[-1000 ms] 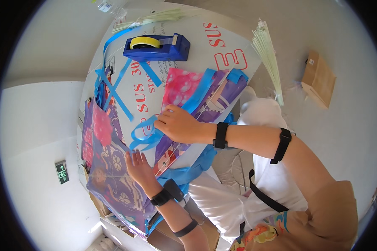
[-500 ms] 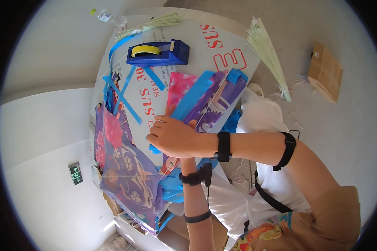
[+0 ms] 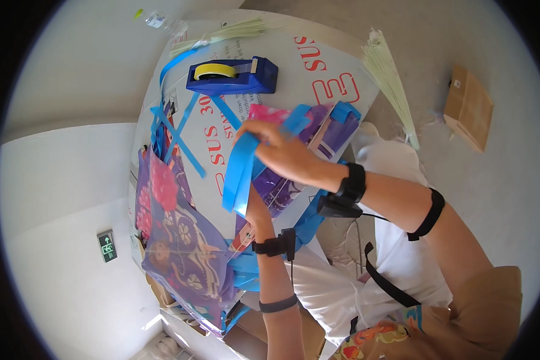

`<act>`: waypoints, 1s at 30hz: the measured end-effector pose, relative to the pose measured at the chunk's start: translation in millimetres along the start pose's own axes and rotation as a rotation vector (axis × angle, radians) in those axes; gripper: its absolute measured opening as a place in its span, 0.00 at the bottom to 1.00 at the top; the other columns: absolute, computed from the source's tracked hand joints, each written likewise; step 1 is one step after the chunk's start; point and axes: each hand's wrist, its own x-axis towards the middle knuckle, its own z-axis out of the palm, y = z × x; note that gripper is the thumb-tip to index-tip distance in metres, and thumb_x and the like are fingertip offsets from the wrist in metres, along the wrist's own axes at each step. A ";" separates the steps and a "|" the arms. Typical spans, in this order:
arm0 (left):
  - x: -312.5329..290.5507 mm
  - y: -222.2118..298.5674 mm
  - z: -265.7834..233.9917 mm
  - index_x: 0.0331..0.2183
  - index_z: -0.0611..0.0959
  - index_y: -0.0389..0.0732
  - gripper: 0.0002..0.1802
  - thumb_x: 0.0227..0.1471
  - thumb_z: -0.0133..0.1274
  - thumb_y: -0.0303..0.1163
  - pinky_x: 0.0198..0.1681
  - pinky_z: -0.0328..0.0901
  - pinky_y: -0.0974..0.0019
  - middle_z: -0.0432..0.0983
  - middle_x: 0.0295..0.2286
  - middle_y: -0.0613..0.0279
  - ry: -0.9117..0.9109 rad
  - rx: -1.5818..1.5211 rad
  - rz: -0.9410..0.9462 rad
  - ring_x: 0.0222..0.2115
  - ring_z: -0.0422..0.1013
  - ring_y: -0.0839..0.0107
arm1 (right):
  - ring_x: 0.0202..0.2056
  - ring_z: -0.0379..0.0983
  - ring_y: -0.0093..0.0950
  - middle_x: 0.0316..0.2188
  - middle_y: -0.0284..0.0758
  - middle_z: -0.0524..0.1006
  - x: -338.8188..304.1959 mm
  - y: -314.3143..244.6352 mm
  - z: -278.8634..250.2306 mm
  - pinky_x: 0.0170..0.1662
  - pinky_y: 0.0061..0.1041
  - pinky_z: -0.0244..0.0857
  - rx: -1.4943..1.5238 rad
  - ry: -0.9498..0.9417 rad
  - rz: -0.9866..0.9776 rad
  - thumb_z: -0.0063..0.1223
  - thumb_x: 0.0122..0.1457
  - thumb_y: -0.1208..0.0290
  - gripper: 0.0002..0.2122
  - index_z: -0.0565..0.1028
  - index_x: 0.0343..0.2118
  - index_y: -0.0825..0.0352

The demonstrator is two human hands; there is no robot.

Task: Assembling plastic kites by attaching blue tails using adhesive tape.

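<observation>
My right hand (image 3: 279, 150) is closed on a wide blue ribbon (image 3: 240, 174), which is lifted and folded over in front of it. My left hand (image 3: 257, 211) is just below, its fingers mostly hidden behind the ribbon. Under both hands a purple and pink printed sheet (image 3: 273, 180) lies on the table, with a thin stick (image 3: 321, 133) along it and blue band at its corner. To the left, a larger purple printed sheet (image 3: 183, 246) with pink patches hangs over the table's edge.
A blue tape dispenser (image 3: 264, 75) with yellow tape stands at the far side of the board-topped table (image 3: 219, 108). Bundles of pale thin sticks (image 3: 390, 84) lie at the back and right. A plastic bottle (image 3: 156, 20) and a cardboard box (image 3: 469, 108) are farther off.
My right hand has moved up and away from my left, raising the blue ribbon off the printed sheet. Before, my hands were crossed together lower down.
</observation>
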 end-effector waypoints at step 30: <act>-17.1 -30.9 -52.5 0.54 0.78 0.42 0.30 0.47 0.61 0.27 0.57 0.59 0.51 0.78 0.45 0.58 -0.075 0.816 0.298 0.50 0.70 0.55 | 0.31 0.79 0.35 0.30 0.40 0.82 12.3 46.0 -103.2 0.36 0.31 0.70 -0.883 0.126 -0.023 0.59 0.58 0.77 0.04 0.79 0.36 0.67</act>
